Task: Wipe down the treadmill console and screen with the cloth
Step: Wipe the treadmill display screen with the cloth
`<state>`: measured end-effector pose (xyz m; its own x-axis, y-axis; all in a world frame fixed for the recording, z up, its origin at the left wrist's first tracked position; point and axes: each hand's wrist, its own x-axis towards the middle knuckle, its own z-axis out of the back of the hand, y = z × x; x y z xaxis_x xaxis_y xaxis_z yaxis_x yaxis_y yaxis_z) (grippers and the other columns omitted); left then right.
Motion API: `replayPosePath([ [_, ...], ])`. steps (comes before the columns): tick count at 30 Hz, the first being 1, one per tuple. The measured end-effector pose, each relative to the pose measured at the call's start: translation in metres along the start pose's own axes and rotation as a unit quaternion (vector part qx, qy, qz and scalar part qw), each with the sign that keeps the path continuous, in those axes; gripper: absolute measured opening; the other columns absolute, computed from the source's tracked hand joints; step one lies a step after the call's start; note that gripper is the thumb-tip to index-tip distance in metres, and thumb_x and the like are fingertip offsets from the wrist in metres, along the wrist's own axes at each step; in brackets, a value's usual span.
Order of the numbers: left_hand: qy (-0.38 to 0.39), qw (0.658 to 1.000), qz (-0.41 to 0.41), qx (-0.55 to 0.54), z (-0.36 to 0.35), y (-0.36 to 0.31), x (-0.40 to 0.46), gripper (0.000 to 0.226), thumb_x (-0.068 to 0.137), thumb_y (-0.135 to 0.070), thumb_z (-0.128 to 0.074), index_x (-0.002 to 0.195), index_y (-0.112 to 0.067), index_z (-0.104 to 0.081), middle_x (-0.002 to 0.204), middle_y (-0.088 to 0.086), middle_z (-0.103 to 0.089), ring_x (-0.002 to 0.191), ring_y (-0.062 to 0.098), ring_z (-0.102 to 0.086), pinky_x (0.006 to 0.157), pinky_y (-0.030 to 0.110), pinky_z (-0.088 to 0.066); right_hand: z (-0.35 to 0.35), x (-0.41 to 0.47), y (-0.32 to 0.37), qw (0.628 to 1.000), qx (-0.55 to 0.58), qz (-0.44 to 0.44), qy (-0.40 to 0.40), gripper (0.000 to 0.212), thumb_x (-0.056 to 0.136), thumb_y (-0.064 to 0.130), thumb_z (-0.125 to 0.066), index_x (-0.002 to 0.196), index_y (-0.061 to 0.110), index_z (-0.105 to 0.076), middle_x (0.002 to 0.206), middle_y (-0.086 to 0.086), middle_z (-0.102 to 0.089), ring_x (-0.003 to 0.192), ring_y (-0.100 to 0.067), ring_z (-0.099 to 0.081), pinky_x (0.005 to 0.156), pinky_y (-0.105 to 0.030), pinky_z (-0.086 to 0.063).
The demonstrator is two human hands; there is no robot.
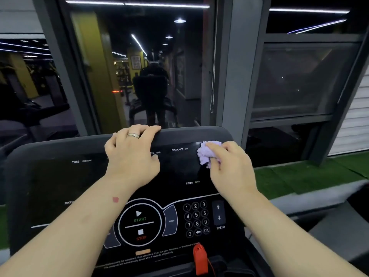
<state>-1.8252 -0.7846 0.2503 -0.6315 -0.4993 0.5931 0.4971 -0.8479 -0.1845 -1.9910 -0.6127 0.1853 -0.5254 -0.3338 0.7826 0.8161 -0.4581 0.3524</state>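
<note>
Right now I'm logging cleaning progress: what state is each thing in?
cloth: bunched, pressed on the screen's upper right
right hand: grips the cloth
left hand: fingers hooked over the console's top edge
screen: dark, only labels showing
red safety key: seated at the console's base

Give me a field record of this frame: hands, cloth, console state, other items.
left hand: fingers hooked over the top edge of the console, ring on one finger
right hand: holds the bunched purple cloth
cloth position: on the screen, upper right, beside the DISTANCE label
screen state: dark, only labels lit
keypad: uncovered, lower right of console
start/stop dial: uncovered, centre
safety key: red, at the bottom edge
</note>
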Motion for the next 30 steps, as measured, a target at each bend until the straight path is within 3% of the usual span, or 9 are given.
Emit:
replayPosePath([
  [4, 0.014, 0.999, -0.007, 0.033, -0.006, -0.006, -0.005, 0.105, 0.064, -0.073, -0.074, 0.153, -0.038, -0.028, 0.154, -0.003, -0.033, 0.149, 0.028, -0.020, 0.122, 0.058, -0.009, 0.000, -0.041, -0.001, 0.999, 0.010, 0.027, 0.046, 0.051, 0.078, 0.005, -0.059, 0.119, 0.030, -0.073, 0.084, 0.002, -0.048, 0.073, -0.026, -0.051, 0.064, -0.042, -0.050],
  [7, 0.013, 0.997, -0.010, 0.072, -0.011, -0.010, -0.007, 0.120, 0.057, -0.081, -0.075, 0.155, -0.036, -0.024, 0.158, 0.002, -0.031, 0.151, 0.031, -0.016, 0.123, 0.061, -0.011, 0.015, -0.031, -0.004, 0.996, 0.030, 0.061, 0.062, 0.040, 0.077, 0.003, -0.059, 0.100, 0.031, -0.075, 0.081, 0.018, -0.049, 0.073, -0.018, -0.049, 0.064, -0.033, -0.049],
  [9, 0.011, 0.997, -0.009, 0.073, -0.012, -0.011, -0.006, 0.121, 0.055, -0.081, -0.076, 0.154, -0.035, -0.024, 0.157, 0.003, -0.032, 0.151, 0.032, -0.017, 0.123, 0.061, -0.011, 0.021, -0.004, 0.002, 0.996, 0.044, 0.010, 0.079, 0.034, 0.084, 0.003, -0.055, 0.093, 0.031, -0.073, 0.085, 0.024, -0.053, 0.076, -0.010, -0.046, 0.063, -0.013, -0.038],
  [11, 0.007, 0.997, -0.005, 0.071, -0.011, -0.010, -0.006, 0.121, 0.054, -0.081, -0.077, 0.154, -0.035, -0.025, 0.157, 0.002, -0.032, 0.151, 0.031, -0.017, 0.123, 0.060, -0.010, 0.017, 0.006, 0.004, 0.994, 0.045, -0.043, 0.094, 0.037, 0.094, 0.013, -0.051, 0.110, 0.040, -0.070, 0.089, 0.013, -0.049, 0.080, -0.010, -0.048, 0.063, -0.011, -0.033],
  [14, 0.010, 0.997, -0.006, 0.075, -0.010, -0.010, -0.007, 0.121, 0.055, -0.081, -0.077, 0.155, -0.036, -0.024, 0.158, 0.001, -0.031, 0.152, 0.030, -0.015, 0.123, 0.059, -0.009, 0.012, -0.030, 0.000, 0.991, 0.046, -0.089, 0.086, 0.046, 0.097, 0.019, -0.054, 0.137, 0.041, -0.058, 0.095, 0.007, -0.046, 0.079, -0.014, -0.052, 0.065, -0.026, -0.045],
  [16, 0.011, 0.997, -0.004, 0.076, -0.010, -0.011, -0.008, 0.122, 0.055, -0.080, -0.077, 0.155, -0.036, -0.023, 0.158, 0.001, -0.031, 0.152, 0.030, -0.014, 0.123, 0.060, -0.009, 0.018, -0.052, 0.004, 0.989, 0.043, -0.085, 0.109, 0.046, 0.097, 0.020, -0.054, 0.139, 0.039, -0.057, 0.095, 0.006, -0.047, 0.078, -0.016, -0.054, 0.067, -0.032, -0.048],
  [21, 0.018, 0.997, 0.002, 0.081, -0.008, -0.014, -0.007, 0.122, 0.055, -0.080, -0.077, 0.155, -0.036, -0.023, 0.158, 0.000, -0.030, 0.152, 0.029, -0.013, 0.123, 0.060, -0.010, 0.023, 0.000, 0.003, 0.991, 0.024, -0.060, 0.115, 0.032, 0.090, 0.011, -0.049, 0.100, 0.038, -0.064, 0.078, 0.011, -0.056, 0.081, -0.012, -0.048, 0.059, -0.030, -0.047],
  [26, 0.016, 0.996, 0.000, 0.085, -0.006, -0.014, -0.009, 0.121, 0.055, -0.079, -0.078, 0.154, -0.035, -0.024, 0.158, 0.001, -0.032, 0.152, 0.030, -0.015, 0.123, 0.060, -0.011, 0.015, -0.039, 0.000, 0.995, -0.025, -0.059, 0.070, 0.025, 0.087, 0.011, -0.064, 0.107, 0.024, -0.070, 0.081, 0.000, -0.051, 0.064, -0.026, -0.054, 0.052, -0.030, -0.043],
  [30, 0.021, 0.996, 0.001, 0.085, -0.006, -0.016, -0.009, 0.121, 0.055, -0.079, -0.079, 0.154, -0.035, -0.024, 0.158, 0.002, -0.031, 0.152, 0.030, -0.015, 0.123, 0.060, -0.011, 0.020, -0.002, 0.001, 0.996, -0.034, -0.043, 0.071, 0.021, 0.090, 0.008, -0.055, 0.089, 0.028, -0.062, 0.080, 0.003, -0.046, 0.067, -0.025, -0.050, 0.052, -0.031, -0.038],
])
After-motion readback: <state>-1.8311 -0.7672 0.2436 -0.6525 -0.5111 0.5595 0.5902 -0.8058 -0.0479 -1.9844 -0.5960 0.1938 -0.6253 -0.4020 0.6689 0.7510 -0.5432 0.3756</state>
